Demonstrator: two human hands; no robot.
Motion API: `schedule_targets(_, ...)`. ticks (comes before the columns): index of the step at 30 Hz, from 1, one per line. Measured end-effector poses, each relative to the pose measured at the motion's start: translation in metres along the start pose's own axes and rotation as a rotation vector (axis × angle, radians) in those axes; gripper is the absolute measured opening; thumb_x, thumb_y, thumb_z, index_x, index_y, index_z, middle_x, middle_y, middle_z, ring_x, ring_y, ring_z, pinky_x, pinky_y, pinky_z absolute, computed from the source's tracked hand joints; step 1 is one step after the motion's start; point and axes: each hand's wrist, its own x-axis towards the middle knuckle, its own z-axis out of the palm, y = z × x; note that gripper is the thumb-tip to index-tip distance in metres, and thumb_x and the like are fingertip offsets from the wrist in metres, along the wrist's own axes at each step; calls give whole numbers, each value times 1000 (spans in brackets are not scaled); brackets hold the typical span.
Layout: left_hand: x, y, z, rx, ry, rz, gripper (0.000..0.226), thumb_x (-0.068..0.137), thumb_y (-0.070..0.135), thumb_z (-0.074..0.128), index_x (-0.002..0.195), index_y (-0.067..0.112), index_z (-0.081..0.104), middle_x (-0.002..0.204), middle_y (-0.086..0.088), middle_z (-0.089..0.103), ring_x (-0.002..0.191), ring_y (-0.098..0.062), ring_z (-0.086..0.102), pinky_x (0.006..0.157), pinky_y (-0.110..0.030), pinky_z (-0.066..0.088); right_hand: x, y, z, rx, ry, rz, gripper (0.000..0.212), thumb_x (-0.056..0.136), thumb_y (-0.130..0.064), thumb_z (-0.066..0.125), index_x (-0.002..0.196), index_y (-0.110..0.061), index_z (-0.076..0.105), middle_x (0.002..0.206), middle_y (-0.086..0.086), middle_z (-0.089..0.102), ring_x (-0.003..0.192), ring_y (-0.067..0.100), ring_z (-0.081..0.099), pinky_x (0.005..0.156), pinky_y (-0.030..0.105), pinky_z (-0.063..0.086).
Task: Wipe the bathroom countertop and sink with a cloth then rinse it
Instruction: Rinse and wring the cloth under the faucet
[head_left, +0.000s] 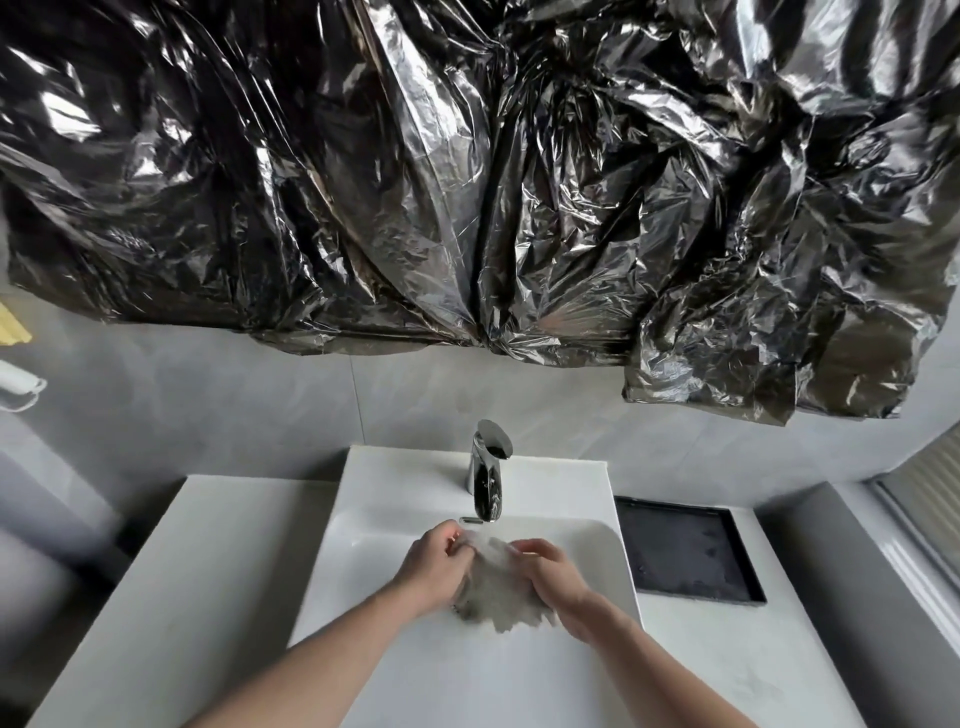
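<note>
Task appears to be at the rinse stage. The left hand (434, 564) and right hand (550, 574) each hold the crumpled, wet grey cloth (493, 587) in a closed grip, over the white rectangular sink (597, 551) beneath the chrome tap (488, 478) (flow indistinct). White worktop (171, 571) looks clean; wringing likely remains.

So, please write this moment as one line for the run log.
step: rinsing | left hand: holds cloth | right hand: holds cloth | place: sink, under faucet
</note>
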Motion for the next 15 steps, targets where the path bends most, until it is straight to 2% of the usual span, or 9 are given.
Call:
schedule_targets(2, 1, 5, -1, -91, 40, 10, 14, 82, 37, 56, 80, 24, 62, 71, 4, 64, 69, -15, 57, 70, -37, 49, 2, 6, -1, -100, -69, -14, 47, 69, -28, 69, 115, -18, 65, 96, -1, 76, 69, 14, 66, 57, 26, 48)
schedule_targets(4, 3, 8, -1, -166, 64, -1, 23, 83, 35, 58, 88, 15, 67, 76, -1, 68, 71, -14, 58, 70, -36, 50, 8, 12, 2, -260, -151, -62, 40, 76, -17, 72, 115, -23, 63, 95, -7, 75, 70, 8, 68, 63, 23, 51)
schedule_targets(5, 3, 9, -1, -181, 77, -1, 22, 87, 32, 60, 90, 12, 67, 75, -2, 67, 70, -14, 57, 68, -34, 48, 8, 12, 5, -354, -177, -97, 31, 79, -15, 72, 108, -24, 65, 88, -9, 72, 68, 6, 64, 64, 20, 50)
schedule_targets(7, 2, 10, -2, -197, 109, -14, 17, 93, 27, 62, 89, 11, 68, 71, -2, 65, 66, -13, 55, 63, -29, 45, 12, 13, 13, -442, -165, -146, 6, 82, -21, 70, 86, -23, 66, 73, -11, 64, 65, 8, 56, 63, 24, 47)
schedule_targets(9, 2, 7, -8, -203, 163, -34, 19, 94, 25, 63, 87, 9, 67, 70, -6, 64, 64, -14, 55, 60, -28, 44, 16, 8, 21, -375, -113, -175, 18, 87, -27, 69, 71, -20, 65, 64, -10, 61, 61, 8, 52, 59, 26, 45)
schedule_targets(12, -1, -6, -23, -169, 222, -92, 20, 94, 27, 64, 85, 10, 68, 72, -1, 66, 69, -17, 60, 60, -26, 49, 21, -1, 27, -152, -71, -150, 27, 94, -22, 65, 68, -19, 60, 59, -7, 56, 58, 14, 48, 52, 24, 39)
schedule_targets(15, -2, -27, -35, 3, 238, -186, 14, 90, 39, 65, 91, 26, 70, 86, 8, 71, 88, -16, 66, 76, -30, 51, 22, -16, 28, 7, -118, -98, 24, 93, -15, 65, 70, -19, 61, 64, 1, 58, 61, 20, 52, 58, 29, 42)
